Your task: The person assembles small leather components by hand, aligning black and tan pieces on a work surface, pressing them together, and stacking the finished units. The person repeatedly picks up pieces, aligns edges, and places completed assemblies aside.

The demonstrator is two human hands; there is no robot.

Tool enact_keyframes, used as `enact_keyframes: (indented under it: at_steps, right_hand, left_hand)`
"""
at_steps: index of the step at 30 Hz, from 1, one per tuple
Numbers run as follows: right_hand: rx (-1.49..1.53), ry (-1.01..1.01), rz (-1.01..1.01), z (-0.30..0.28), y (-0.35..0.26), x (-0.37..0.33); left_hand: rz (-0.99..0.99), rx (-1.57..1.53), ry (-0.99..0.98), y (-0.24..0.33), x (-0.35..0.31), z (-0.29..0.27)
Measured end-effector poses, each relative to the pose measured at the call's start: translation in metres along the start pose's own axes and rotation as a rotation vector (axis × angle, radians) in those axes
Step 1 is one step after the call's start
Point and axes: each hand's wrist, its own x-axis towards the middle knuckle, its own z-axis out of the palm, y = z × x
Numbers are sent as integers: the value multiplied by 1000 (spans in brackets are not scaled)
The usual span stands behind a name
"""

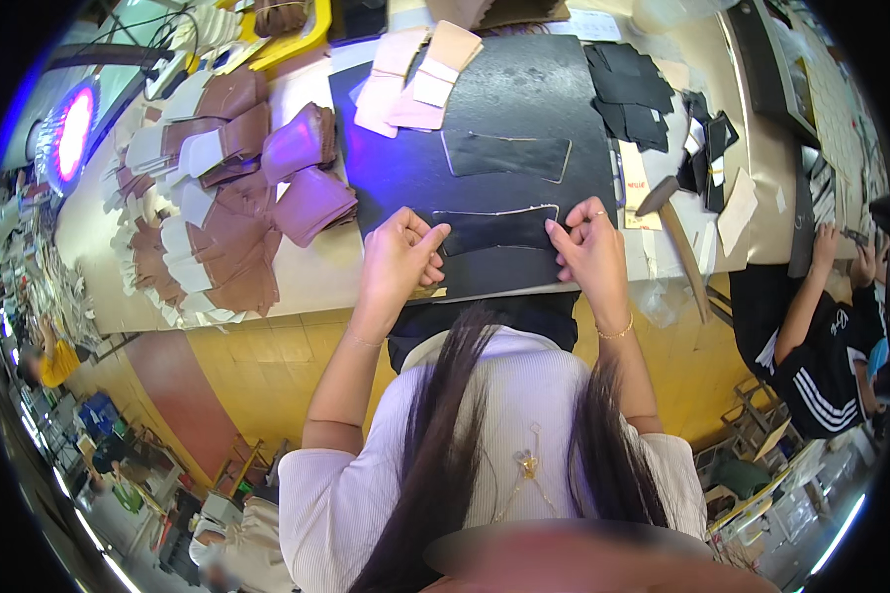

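A black leather piece (494, 231) with a pale edge lies low on the dark work board (376, 178), close to the table's front edge. My left hand (402, 249) is closed at its left end, thumb against curled fingers. At the other end my right hand (590, 249) pinches the piece between thumb and fingers. Farther up the board rests a second black leather piece (507, 157), flat and untouched, its edges also pale. Beyond that, pink and cream pieces (396, 91) overlap in small piles.
Stacked brown leather pieces (237, 237) spread across the table's left side. To the right are black pieces (628, 84) and a hammer (684, 252) with a curved wooden handle. A yellow crate (302, 40) stands at the far left. A co-worker (811, 346) sits at right.
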Motion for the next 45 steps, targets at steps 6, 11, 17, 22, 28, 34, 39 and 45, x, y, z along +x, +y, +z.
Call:
enact_keyframes:
  at_steps: [6, 11, 17, 22, 28, 34, 39, 45]
  right_hand:
    - [-305, 191, -686, 10, -14, -14]
    - [-469, -25, -1057, 46, -10, -15]
    - [-531, -157, -1058, 64, 3, -16]
    - [-782, -125, -927, 54, 15, -8]
    - [-952, 51, -746, 9, 42, -13]
    - [-816, 481, -538, -67, 58, -6]
    - [-889, 576, -474, -87, 84, 26]
    - [-798, 572, -520, -91, 70, 29]
  left_hand:
    - [750, 572, 350, -19, -17, -4]
    - [1147, 807, 206, -38, -21, 0]
    - [1137, 1034, 25, -44, -2, -6]
    - [1063, 1107, -41, -39, -1, -6]
    - [1039, 1163, -41, -35, -3, -8]
    - [1035, 1160, -35, -35, -9, -2]
    - [1066, 1148, 7, -36, -8, 7]
    - [1166, 907, 93, -47, -8, -3]
